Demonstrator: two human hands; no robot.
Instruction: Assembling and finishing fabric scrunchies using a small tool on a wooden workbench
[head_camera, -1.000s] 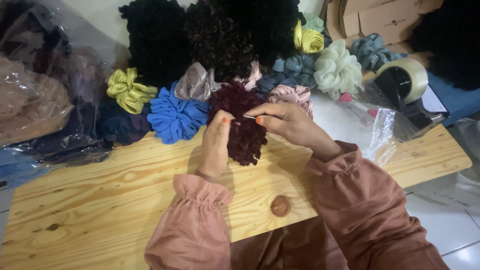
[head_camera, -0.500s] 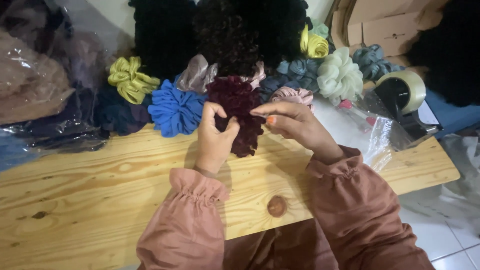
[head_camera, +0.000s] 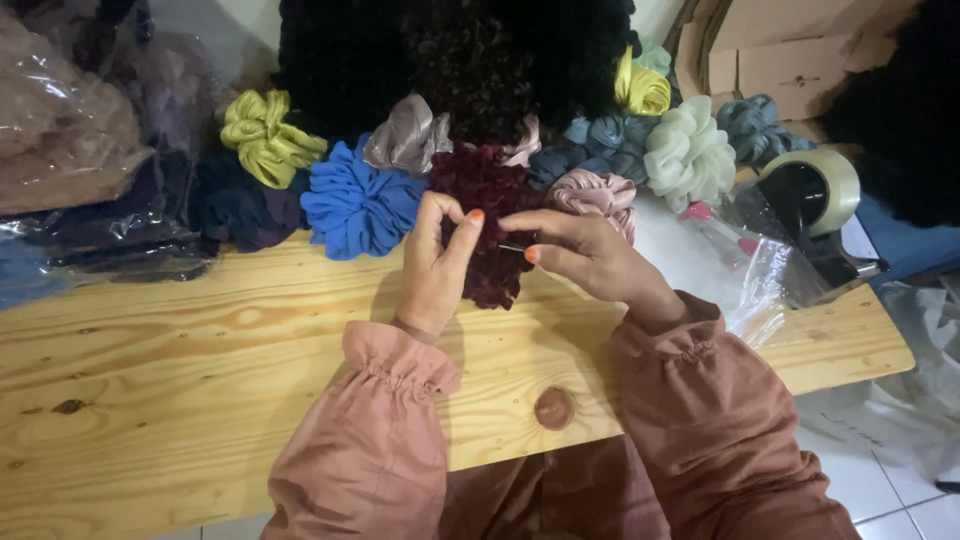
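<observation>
Head view:
Left hand: pinches the maroon scrunchie at frame centre, steadying it on the desk.
Right hand: fingers narrowed on a thin needle-like item, too small to identify, aimed at the fabric.
Upper frame: blue scrunchie and others heaped.
Right edge: tape dispenser.

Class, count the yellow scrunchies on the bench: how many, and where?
2: one yellow scrunchie at far left beside the blue scrunchie; a brighter yellow one at the back right, above the pale green one. Others may be hidden.
</observation>
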